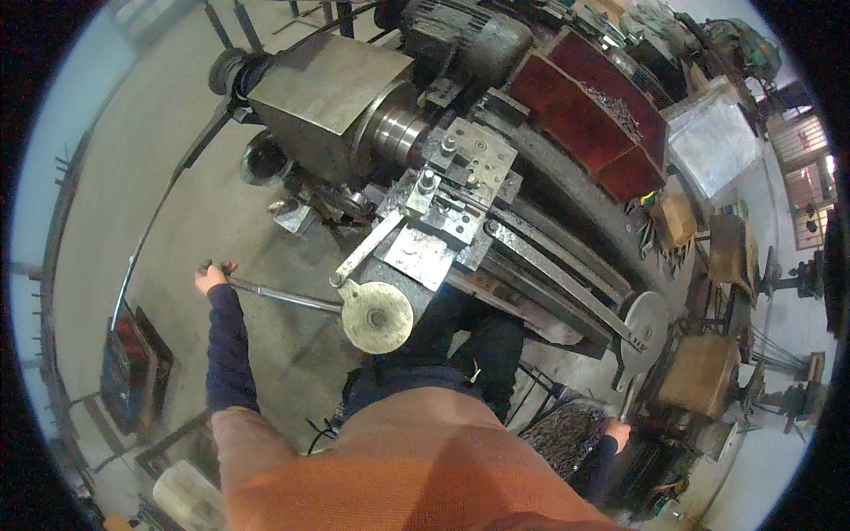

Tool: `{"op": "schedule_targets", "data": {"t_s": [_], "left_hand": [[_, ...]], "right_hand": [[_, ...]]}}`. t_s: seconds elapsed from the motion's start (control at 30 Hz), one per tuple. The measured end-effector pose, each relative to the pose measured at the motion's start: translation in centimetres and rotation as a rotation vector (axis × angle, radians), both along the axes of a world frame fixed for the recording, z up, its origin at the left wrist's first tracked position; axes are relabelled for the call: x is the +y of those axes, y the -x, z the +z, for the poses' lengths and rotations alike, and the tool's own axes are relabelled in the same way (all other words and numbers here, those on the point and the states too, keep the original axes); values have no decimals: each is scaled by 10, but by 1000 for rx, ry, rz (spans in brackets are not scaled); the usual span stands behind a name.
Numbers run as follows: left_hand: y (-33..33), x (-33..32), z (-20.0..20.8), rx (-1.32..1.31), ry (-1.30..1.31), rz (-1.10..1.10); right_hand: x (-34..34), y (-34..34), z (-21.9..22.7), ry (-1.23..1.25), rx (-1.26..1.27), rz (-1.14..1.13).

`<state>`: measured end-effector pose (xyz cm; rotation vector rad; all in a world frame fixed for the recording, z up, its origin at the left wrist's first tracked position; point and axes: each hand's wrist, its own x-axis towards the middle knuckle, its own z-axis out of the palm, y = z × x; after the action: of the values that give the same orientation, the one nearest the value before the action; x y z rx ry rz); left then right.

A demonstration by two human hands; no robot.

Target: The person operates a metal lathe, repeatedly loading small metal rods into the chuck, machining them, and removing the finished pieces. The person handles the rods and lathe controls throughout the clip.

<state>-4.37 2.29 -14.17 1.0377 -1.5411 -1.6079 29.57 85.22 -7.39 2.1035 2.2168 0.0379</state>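
A small metal lathe stands in front of me, with a box-shaped headstock [332, 80] and a bright round spindle part [403, 133]. Beside that sits a cross slide [478, 159] with bolted clamp blocks. My left hand [212, 278] is closed around the outer end of a long steel lever [288, 296], which runs to a round disc [377, 317] at the slide's near side. At the bed's right end is a handwheel [645, 323]. Its short crank handle [629, 398] reaches down to my right hand [617, 434], whose fingers are wrapped round it.
An electric motor [465, 44] sits behind the headstock. Red metal trays [567, 106] with small parts lie along the back. Hand tools [651, 234] and wooden boxes [699, 376] are at the right. A dark box [133, 367] stands on the floor at left.
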Motion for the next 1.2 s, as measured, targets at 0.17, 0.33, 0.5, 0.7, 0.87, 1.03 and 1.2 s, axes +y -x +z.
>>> {"op": "schedule_targets", "data": {"t_s": [0.17,0.33,0.5,0.7,0.87,1.03,1.2], "left_hand": [[-11,2,-3,-77,99,36],[-58,-33,-11,-149,93,17],[-73,-35,30,-615,226,-332],[15,-76,9,-752,803,-680],[128,23,-30,-973,1331,-1007],[184,46,-110,-956,1085,-1035],[183,58,-171,-989,971,-829]], "right_hand": [[16,6,9,-9,-48,11],[85,6,8,37,-135,173],[125,26,18,-83,-246,181],[116,34,9,-260,-128,277],[81,5,-33,-445,174,547],[-4,20,-1,-33,200,406],[2,39,12,-86,264,432]]}}
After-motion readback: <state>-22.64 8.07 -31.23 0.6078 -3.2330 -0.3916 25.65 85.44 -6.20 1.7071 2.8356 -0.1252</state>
